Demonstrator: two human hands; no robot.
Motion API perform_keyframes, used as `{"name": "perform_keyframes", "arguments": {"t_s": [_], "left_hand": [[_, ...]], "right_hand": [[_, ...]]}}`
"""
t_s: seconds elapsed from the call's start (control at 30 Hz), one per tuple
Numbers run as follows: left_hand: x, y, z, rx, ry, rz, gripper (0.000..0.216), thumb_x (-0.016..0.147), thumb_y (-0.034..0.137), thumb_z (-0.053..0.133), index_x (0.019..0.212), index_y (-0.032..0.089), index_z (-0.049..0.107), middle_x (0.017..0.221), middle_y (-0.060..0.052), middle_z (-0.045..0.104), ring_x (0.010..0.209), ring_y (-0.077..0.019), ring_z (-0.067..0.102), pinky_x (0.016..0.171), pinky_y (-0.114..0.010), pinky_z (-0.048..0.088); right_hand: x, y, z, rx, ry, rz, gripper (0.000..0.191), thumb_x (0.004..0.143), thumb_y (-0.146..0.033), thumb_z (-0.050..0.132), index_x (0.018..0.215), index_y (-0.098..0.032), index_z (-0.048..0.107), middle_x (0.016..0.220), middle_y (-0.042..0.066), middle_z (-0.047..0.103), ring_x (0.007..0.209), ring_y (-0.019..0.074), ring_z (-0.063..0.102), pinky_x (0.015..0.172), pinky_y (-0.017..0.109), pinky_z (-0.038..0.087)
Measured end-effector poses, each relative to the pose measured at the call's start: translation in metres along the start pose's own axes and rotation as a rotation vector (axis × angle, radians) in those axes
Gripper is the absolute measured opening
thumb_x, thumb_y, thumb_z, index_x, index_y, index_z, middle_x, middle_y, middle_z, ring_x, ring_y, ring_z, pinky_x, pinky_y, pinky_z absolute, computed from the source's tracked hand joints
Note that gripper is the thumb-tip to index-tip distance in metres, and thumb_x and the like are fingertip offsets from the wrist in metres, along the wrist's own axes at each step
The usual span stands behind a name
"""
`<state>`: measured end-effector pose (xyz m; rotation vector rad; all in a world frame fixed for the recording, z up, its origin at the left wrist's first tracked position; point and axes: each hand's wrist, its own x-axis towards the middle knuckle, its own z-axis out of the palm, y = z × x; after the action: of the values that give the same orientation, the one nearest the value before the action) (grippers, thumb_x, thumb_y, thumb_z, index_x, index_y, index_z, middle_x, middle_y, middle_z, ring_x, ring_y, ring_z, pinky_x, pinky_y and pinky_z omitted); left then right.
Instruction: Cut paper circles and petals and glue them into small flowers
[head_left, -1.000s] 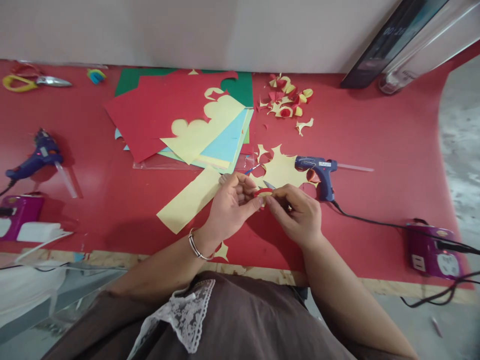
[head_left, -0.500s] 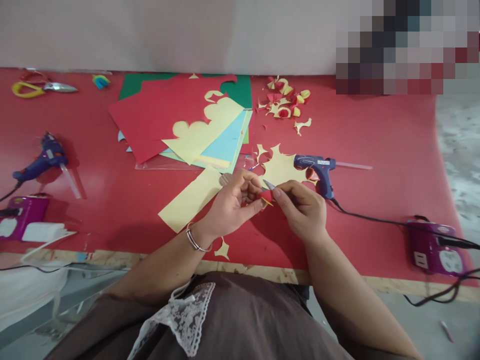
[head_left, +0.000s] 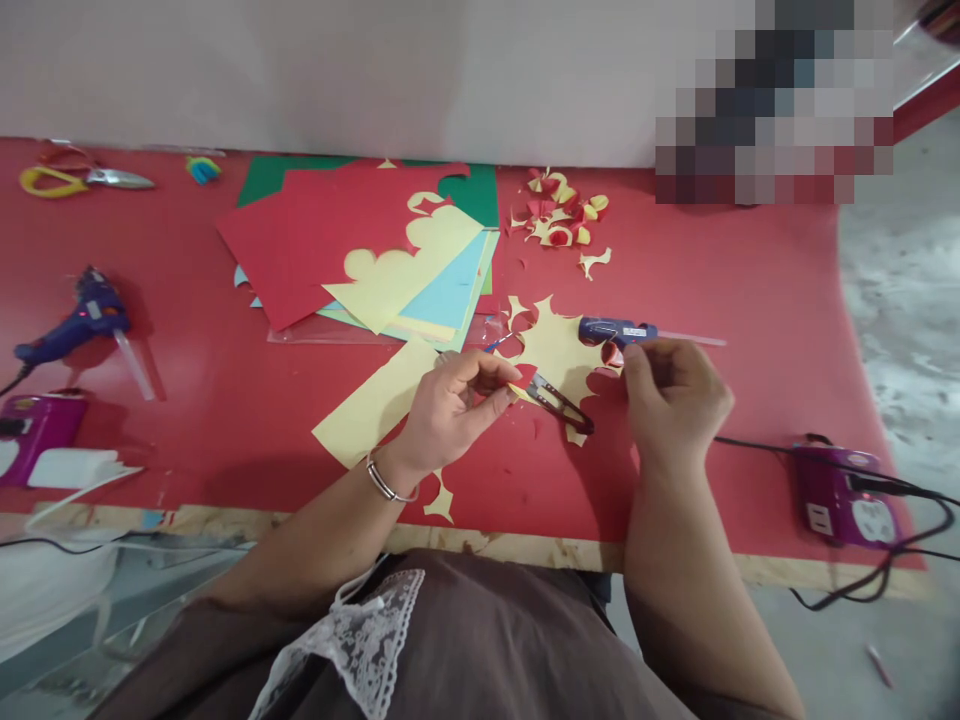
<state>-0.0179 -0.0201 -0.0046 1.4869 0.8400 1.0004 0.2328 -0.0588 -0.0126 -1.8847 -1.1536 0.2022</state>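
My left hand (head_left: 457, 408) pinches a small red and yellow paper piece (head_left: 523, 380) between thumb and fingertips. Just past it, thread snips (head_left: 559, 402) lie on the table, partly over a scalloped cream paper scrap (head_left: 551, 340). To the right, my right hand (head_left: 679, 395) has its fingers curled around the handle area of a blue hot glue gun (head_left: 611, 330). The handle is hidden behind the hand; the barrel and a clear glue stick show beyond it.
Stacked coloured sheets (head_left: 300, 240) and a cream strip (head_left: 375, 405) lie left of centre. Red and yellow paper bits (head_left: 559, 215) are piled at the back. Another glue gun (head_left: 82, 320), scissors (head_left: 90, 180) and purple power strips (head_left: 847, 495) sit toward the sides; cords trail at right.
My right hand has let go of the thread snips, which now lie on the table, and has moved right to the glue gun. My left hand still holds the paper piece.
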Motion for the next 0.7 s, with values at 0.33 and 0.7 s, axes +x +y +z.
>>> {"name": "perform_keyframes", "arguments": {"t_s": [0.33,0.7], "left_hand": [[-0.001,-0.003,0.001,0.012,0.01,-0.009,0.007,0.098,0.027,0.075,0.102,0.022,0.073,0.089,-0.005,0.077,0.078,-0.0153,0.072,0.066,-0.026,0.06],[-0.001,-0.004,0.0,0.073,0.059,0.001,0.007,0.096,0.026,0.077,0.1,0.021,0.075,0.092,-0.007,0.078,0.084,-0.0166,0.073,0.07,-0.027,0.062]], "right_hand": [[0.016,0.024,0.005,-0.302,-0.088,0.067,0.037,0.08,-0.047,0.082,0.102,-0.026,0.062,0.107,0.008,0.066,0.1,0.0299,0.061,0.091,0.049,0.048],[0.019,0.025,0.003,-0.248,-0.004,0.151,0.039,0.073,-0.036,0.086,0.095,-0.027,0.054,0.092,0.004,0.069,0.079,0.0246,0.062,0.071,0.037,0.041]]}}
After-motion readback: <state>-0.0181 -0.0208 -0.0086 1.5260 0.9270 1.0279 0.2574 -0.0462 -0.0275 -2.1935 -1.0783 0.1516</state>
